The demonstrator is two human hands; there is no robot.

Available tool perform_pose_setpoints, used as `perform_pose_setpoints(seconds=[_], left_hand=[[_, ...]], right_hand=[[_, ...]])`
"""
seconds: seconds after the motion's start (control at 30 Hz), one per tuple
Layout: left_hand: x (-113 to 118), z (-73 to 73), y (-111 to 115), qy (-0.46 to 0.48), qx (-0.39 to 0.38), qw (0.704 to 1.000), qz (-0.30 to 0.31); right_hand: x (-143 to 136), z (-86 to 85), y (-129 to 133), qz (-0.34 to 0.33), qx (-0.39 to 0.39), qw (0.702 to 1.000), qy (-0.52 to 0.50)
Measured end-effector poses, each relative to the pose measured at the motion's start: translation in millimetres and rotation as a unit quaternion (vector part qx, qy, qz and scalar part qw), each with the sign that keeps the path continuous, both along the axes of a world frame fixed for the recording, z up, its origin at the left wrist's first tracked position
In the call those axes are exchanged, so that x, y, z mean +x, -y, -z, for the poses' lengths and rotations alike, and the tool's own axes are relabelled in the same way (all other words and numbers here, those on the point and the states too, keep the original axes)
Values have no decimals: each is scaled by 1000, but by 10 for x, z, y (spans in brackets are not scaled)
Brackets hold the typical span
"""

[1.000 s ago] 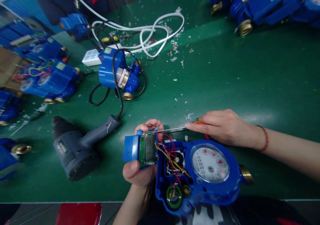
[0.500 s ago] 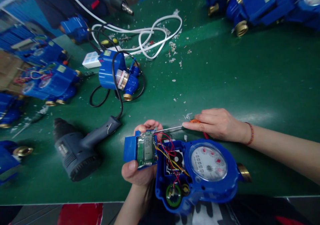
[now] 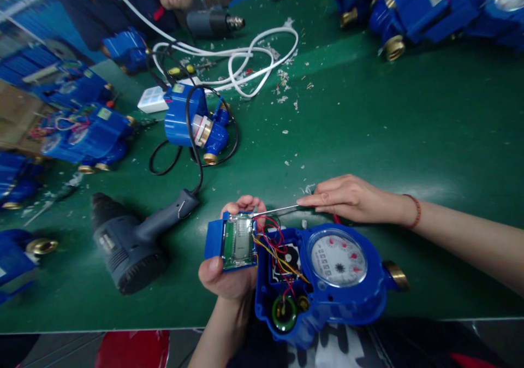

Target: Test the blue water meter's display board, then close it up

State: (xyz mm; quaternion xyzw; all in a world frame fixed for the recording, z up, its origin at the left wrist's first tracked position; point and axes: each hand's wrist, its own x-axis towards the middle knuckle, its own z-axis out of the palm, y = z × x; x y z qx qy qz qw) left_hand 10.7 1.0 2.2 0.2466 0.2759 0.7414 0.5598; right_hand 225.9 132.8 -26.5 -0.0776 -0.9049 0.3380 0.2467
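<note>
Meter (image 3: 318, 290), blue, open, with white dial (image 3: 339, 259), red and yellow wires (image 3: 281, 256).

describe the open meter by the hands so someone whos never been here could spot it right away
Find the near edge of the green table, just beside the left hand. The open meter is blue, with a round white dial. Unlike the other blue meters, its wires run to a display board in that hand.
</note>
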Motion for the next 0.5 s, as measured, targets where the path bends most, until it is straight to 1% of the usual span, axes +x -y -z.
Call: perform_pose_setpoints(seconds=[0.07, 0.1, 0.2, 0.3, 0.5], left_hand=[[5, -3, 0, 3, -3, 1000, -2], [6, -2, 0, 3, -4, 1000, -2], [-1, 11, -3, 5, 3, 1000, 8], [-10, 32, -4, 6, 17, 1000, 15], [-23, 41, 3, 35, 20, 999, 26]], right_hand=[[9, 4, 3, 6, 4, 1000, 0], [16, 2, 11, 14, 24, 1000, 0], [45, -23, 49, 54, 128, 990, 6], [75, -57, 86, 91, 232, 968, 20], [94, -128, 102, 126, 362, 923, 12]])
